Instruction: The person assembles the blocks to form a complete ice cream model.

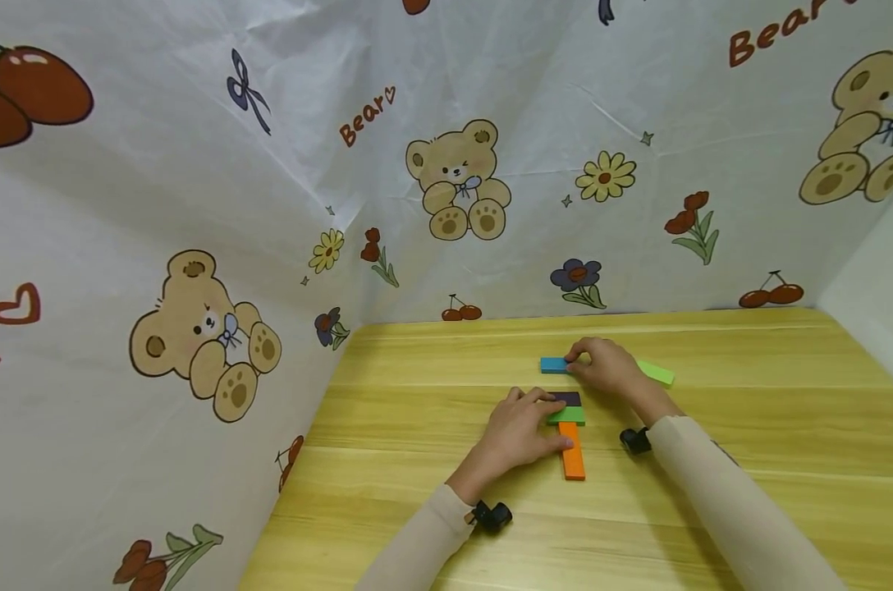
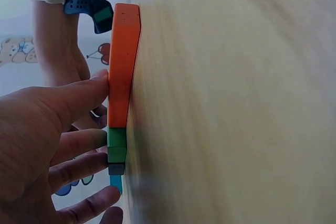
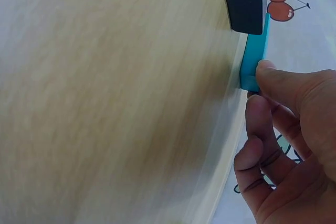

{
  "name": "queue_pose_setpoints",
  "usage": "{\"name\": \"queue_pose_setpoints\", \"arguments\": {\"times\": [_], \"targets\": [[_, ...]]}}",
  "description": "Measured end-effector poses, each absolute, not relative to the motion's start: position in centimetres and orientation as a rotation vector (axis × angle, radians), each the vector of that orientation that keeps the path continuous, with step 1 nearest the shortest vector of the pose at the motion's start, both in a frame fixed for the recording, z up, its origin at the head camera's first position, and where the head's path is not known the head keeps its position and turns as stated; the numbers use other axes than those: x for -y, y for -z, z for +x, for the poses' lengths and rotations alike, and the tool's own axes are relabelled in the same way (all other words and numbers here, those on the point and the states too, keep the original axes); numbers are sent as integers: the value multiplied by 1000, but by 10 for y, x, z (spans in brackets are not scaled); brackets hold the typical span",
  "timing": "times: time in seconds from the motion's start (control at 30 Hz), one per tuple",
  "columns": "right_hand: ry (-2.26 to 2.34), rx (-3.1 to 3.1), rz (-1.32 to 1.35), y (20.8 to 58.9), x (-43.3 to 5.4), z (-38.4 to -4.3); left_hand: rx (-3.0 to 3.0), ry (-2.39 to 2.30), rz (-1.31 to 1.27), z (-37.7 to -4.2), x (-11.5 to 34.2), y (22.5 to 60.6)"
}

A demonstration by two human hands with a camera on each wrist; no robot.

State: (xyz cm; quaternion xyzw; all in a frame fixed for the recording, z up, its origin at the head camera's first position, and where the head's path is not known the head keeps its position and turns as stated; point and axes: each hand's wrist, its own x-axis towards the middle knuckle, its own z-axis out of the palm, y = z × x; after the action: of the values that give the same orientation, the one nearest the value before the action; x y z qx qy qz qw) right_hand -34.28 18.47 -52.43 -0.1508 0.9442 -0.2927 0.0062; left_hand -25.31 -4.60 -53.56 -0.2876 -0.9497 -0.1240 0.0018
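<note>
My right hand pinches the right end of a flat blue block between thumb and fingers, near the back of the table. In the right wrist view that blue block lies along the tabletop. Closer to me, a dark block, a green block and a long orange block lie in a row, the orange one pointing toward me. Over this row rests my left hand, its fingers spread. Its thumb touches the orange block, and a fingertip touches the green block.
A lime-green block lies behind my right wrist, partly hidden by it. The wooden table meets a bear-printed cloth at the back and left. Small black cameras sit on both wrists.
</note>
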Motion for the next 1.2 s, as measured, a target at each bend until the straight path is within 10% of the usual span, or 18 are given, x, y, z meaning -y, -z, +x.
{"name": "queue_pose_setpoints", "arguments": {"times": [1.2], "targets": [[975, -2947, -531, 531, -192, -326, 2994, 384, -896, -253, 45, 535]]}}
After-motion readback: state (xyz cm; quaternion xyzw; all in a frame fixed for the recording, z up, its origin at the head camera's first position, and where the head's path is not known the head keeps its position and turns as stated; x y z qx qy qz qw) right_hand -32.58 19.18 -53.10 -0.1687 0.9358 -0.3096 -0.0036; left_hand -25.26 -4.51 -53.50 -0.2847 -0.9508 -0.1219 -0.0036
